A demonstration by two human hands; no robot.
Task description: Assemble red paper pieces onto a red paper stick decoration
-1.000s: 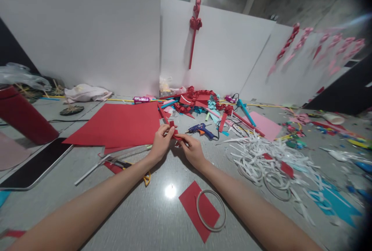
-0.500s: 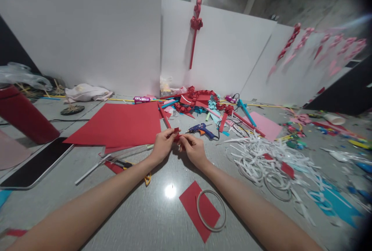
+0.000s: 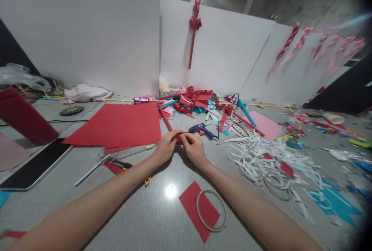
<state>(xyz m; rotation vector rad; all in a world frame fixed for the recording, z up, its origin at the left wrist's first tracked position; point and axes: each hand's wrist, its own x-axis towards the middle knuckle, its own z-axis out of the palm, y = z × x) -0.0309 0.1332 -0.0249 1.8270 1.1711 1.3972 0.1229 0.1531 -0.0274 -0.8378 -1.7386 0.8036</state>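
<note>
Both my left hand (image 3: 167, 147) and my right hand (image 3: 193, 148) are closed on a small red paper piece (image 3: 179, 139), held between the fingertips at the centre of the view. Part of the piece is hidden by the fingers. Just beyond my hands a thin red strip (image 3: 164, 117) runs up and to the left. A blue glue gun (image 3: 203, 130) lies past my right hand, its nozzle towards my fingers. Large red sheets (image 3: 122, 125) lie left of my left hand. Nearer to me, a pale ring (image 3: 223, 212) rests partly on a red rectangle (image 3: 193, 204).
Shredded white strips (image 3: 252, 158) spread on the right. A phone (image 3: 35, 165) and a red cylinder (image 3: 29, 117) lie on the left. A cutter (image 3: 124, 164) sits by my left forearm. Red paper chains (image 3: 203, 96) lie before white boards (image 3: 223, 49).
My hands have drawn closer together around the red piece. Its upper tip, which stuck up between my fingers, now sits lower and is mostly covered by them.
</note>
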